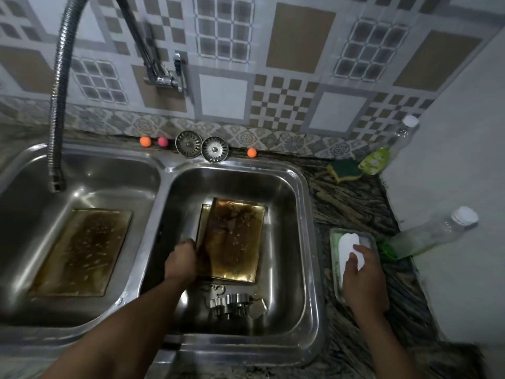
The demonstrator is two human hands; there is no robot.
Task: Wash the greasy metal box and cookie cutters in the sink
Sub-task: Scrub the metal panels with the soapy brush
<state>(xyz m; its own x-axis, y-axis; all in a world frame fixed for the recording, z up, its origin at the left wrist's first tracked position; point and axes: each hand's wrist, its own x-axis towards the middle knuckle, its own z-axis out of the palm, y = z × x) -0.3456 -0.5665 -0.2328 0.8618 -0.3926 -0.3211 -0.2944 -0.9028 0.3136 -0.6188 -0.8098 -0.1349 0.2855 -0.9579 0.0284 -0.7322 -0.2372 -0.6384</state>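
Note:
A greasy, brown-stained metal box (235, 239) lies in the right sink basin (306, 214), tipped up along its left side. My left hand (181, 258) grips that left edge. Below the box, several shiny metal cookie cutters (231, 302) sit on the basin floor. A second greasy flat metal piece, perhaps the lid (82, 250), lies in the left basin (16, 214). My right hand (360, 272) rests on a white sponge (348, 244) inside a small green-and-white tray (334, 269) on the counter, fingers curled over the sponge.
The flexible hose faucet (56, 105) hangs over the left basin. Two strainers (200, 147) and small coloured balls (145, 141) line the back ledge. A green scrub sponge (344, 169), a soap pouch (375, 160) and two plastic bottles (431, 233) stand on the right counter.

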